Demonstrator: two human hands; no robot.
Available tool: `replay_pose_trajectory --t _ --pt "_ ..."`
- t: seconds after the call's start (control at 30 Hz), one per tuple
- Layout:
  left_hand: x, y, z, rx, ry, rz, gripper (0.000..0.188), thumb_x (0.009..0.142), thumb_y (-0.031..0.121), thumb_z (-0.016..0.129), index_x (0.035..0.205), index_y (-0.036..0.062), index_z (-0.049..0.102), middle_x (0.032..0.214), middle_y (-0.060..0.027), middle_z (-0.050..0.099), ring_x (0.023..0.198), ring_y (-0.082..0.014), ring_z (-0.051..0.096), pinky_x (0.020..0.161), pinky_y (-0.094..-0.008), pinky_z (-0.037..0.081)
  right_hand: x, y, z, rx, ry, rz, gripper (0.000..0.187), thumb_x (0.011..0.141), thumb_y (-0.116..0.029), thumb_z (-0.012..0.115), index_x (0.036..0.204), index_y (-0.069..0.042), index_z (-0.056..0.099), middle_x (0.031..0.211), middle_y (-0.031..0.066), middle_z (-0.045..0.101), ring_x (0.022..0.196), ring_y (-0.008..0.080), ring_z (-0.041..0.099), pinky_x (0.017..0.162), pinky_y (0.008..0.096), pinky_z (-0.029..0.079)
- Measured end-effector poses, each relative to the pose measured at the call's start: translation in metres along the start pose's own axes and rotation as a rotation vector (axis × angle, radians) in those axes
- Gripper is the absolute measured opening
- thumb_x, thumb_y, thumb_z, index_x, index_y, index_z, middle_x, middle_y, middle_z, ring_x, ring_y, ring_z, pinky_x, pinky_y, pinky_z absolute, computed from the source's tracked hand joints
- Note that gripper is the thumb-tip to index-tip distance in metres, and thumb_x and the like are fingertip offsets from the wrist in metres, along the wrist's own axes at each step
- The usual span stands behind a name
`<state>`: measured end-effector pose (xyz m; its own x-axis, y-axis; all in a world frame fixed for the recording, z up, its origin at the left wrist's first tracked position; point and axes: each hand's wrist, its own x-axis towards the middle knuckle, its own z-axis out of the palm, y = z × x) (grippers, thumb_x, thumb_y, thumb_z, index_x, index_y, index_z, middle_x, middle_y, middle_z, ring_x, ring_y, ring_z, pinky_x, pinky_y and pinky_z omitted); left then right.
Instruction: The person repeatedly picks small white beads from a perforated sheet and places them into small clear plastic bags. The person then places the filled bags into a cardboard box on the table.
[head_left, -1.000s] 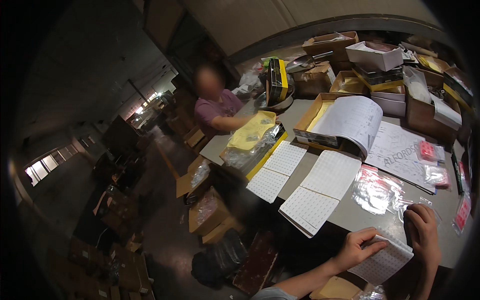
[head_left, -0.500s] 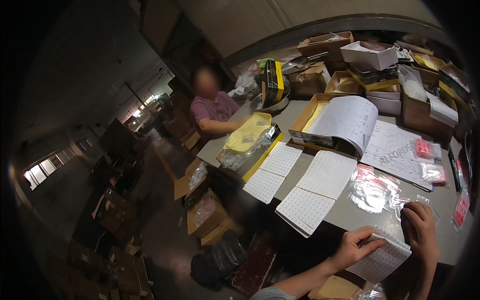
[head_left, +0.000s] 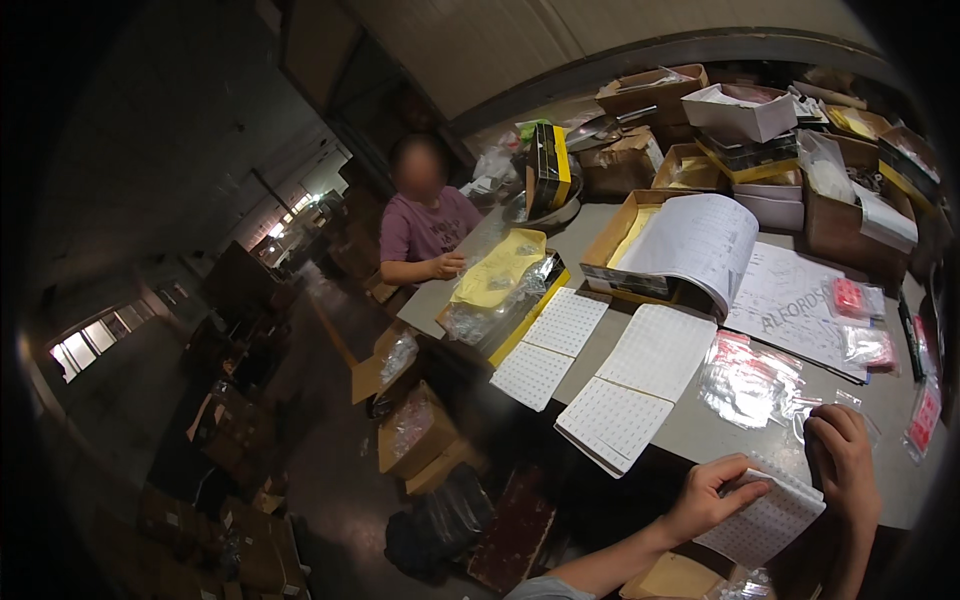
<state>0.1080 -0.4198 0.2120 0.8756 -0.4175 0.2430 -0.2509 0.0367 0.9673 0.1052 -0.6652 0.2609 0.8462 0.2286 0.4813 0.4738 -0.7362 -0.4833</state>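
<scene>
My left hand (head_left: 715, 495) pinches a folded white sheet of small printed labels (head_left: 765, 525) between thumb and fingers, tilted over the table's near edge. Close by on the right, my right hand (head_left: 845, 455) has its fingers curled down beside the sheet's upper edge. What those fingers hold, if anything, is hidden. Just beyond them lie small clear plastic bags (head_left: 750, 390) in a shiny heap. Left of the heap, a stack of label sheets (head_left: 620, 420) hangs partly over the table edge, and another label sheet (head_left: 550, 345) lies beside it.
An open box (head_left: 612, 235) holds curled papers. Printed drawings (head_left: 790, 305) and packets with red contents (head_left: 848, 297) lie at right. Boxes crowd the back. Across the table sits a person (head_left: 425, 225) by a box with yellow paper (head_left: 502, 270). Cartons (head_left: 415, 435) stand below.
The other person's arm has drawn back from the yellow paper and now rests near the table edge. My hands and the label sheet look almost unmoved; the view shifts slightly.
</scene>
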Motion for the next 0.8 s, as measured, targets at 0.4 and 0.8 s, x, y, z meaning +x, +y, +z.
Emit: replay_pose_trajectory --t 0.4,0.8 --pt "0.0014 -0.0026 0.0012 -0.009 0.001 0.01 0.02 0.095 0.01 0.077 0.111 -0.0016 0.073 0.094 -0.0036 0.069 0.081 -0.0078 0.06 0.072 -0.0237 0.048 -0.0022 0.0049 0.0021 0.016 0.009 -0.01 0.028 0.083 0.002 0.063 0.111 0.004 0.066 0.12 0.0186 0.065 0.116 0.0411 0.058 0.101 0.0472 0.046" --pt "0.0016 0.0023 0.0004 0.009 0.017 0.071 0.019 0.094 0.009 0.077 0.109 -0.001 0.074 0.091 -0.0038 0.068 0.077 -0.0081 0.058 0.069 -0.0246 0.046 -0.0014 0.0027 0.0035 0.014 0.028 -0.002 0.025 0.085 0.004 0.064 0.11 0.005 0.066 0.118 0.0191 0.065 0.115 0.0403 0.058 0.1 0.0454 0.046"
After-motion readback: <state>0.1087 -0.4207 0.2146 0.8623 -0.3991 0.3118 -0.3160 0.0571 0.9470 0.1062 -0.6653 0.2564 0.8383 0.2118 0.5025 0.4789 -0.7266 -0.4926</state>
